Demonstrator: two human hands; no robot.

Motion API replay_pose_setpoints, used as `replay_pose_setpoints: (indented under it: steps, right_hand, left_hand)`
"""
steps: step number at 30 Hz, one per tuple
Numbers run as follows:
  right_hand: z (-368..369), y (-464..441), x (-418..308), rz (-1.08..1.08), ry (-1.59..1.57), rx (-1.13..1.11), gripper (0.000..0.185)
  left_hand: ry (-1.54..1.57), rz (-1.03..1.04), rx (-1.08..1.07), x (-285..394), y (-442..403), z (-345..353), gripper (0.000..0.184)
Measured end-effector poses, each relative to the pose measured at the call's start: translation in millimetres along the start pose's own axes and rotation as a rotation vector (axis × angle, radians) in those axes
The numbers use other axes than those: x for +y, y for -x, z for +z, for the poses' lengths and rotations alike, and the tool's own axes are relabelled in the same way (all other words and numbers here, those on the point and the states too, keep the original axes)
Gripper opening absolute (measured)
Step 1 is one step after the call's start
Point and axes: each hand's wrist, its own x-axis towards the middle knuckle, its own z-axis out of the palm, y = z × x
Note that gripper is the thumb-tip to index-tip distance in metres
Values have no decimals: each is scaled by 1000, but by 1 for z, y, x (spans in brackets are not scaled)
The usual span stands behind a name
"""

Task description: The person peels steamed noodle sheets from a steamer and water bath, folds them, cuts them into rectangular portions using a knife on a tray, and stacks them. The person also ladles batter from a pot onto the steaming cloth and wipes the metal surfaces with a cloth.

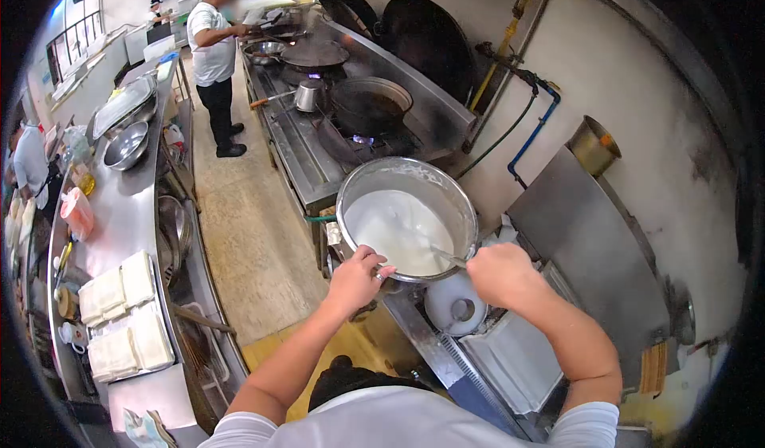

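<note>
The large, round silver pot (402, 174) is smooth, shiny metal, and the slim grey utensil (451, 258) in it — blurred, so hard to judge — looks metallic too. The long silver worktop (131, 217) is smooth, glossy metal; the big round black wok (426, 45) looks matt, the white short-sleeved shirt (382, 420) matt cloth.

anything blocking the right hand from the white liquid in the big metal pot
Nothing visible blocks it. The pot's rim lies between the right hand and the white liquid, but the utensil in that hand reaches over it. The left hand is at the rim, farther left.
</note>
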Motion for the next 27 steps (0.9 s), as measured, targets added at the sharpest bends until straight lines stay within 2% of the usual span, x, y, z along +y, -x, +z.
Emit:
replay_pose_setpoints:
  steps: [6, 9, 10, 13, 14, 16, 17, 18, 21, 24, 26, 27]
  right_hand:
    - [10, -11, 2, -101, -158, 34, 13]
    - [46, -23, -28, -42, -229, 124, 15]
    - [61, -25, -38, -50, -259, 225, 17]
    - [103, -38, -53, 155, -208, 308, 24]
    - [124, -44, -48, 218, -221, 322, 32]
    - [141, -44, -31, 218, -177, 295, 32]
    - [145, -41, -23, 215, -155, 280, 32]
    - [141, -39, -12, 169, -113, 203, 34]
    - [143, -39, 29, -64, -143, 236, 31]
    - [59, -40, 50, -14, -296, -139, 24]
    - [36, -60, 62, -15, -284, -411, 19]
    - [30, -65, 63, -15, -275, -546, 23]
  left_hand:
    - [62, 16, 80, 1, 1, 2, 36]
    - [53, -2, 62, -3, 0, 5, 34]
    - [45, -10, 49, -5, 0, 7, 33]
    - [41, -6, 36, -6, -1, 8, 36]
    - [14, 26, 54, -5, 0, 8, 37]
    - [-39, 91, 93, -1, 5, 6, 40]
    - [-25, 55, 65, 1, 5, 5, 41]
    - [-11, 19, 39, 3, 4, 3, 42]
    - [2, -25, 23, 6, 6, 3, 44]
    - [-18, -44, 45, 12, 9, 3, 43]
    - [-30, -50, 61, 16, 11, 4, 42]
    - [-33, -48, 70, 16, 12, 5, 42]
